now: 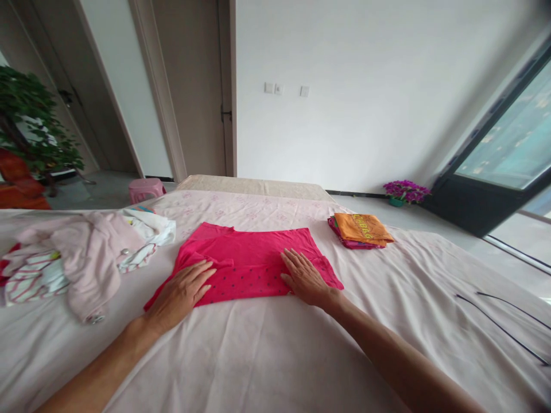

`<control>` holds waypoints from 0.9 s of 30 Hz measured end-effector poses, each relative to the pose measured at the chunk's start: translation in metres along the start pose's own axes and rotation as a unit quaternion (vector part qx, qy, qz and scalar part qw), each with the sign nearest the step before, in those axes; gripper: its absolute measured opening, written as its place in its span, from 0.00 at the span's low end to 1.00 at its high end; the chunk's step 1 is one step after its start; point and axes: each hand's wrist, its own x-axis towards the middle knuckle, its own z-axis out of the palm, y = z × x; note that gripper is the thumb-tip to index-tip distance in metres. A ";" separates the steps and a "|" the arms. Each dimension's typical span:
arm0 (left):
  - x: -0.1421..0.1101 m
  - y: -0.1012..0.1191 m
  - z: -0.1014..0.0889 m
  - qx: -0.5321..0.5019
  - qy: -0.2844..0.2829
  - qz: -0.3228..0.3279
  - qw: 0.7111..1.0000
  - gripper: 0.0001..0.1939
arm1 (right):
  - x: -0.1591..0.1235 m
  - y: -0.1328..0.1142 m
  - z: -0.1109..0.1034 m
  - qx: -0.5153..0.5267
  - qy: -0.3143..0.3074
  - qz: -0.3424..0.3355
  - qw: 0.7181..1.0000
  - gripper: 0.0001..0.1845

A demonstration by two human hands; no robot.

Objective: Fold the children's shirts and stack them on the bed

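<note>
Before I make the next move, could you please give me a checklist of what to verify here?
1. Left hand resting on the bright pinkish-red fabric garment with dark dots: ok.
2. Right hand resting on it too: ok.
3. Garment smooth: not ok, creases near the left hand.
4. Neat stack of folded cloth, orange on top, apart from garment: ok.
5. Garment's underside flat: cannot tell, hidden.

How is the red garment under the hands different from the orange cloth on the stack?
The red garment is spread wide, while the orange cloth is folded compactly.
The red garment shows small dark dots; the orange cloth shows large lettering.
The left hand and right hand rest on the red garment; neither touches the orange cloth.
Both look like soft fabric.
</note>
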 end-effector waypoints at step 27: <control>0.085 -0.094 0.005 -0.038 -0.068 -0.460 0.885 0.25 | 0.092 0.080 -0.014 -0.028 -0.078 0.156 0.984 0.20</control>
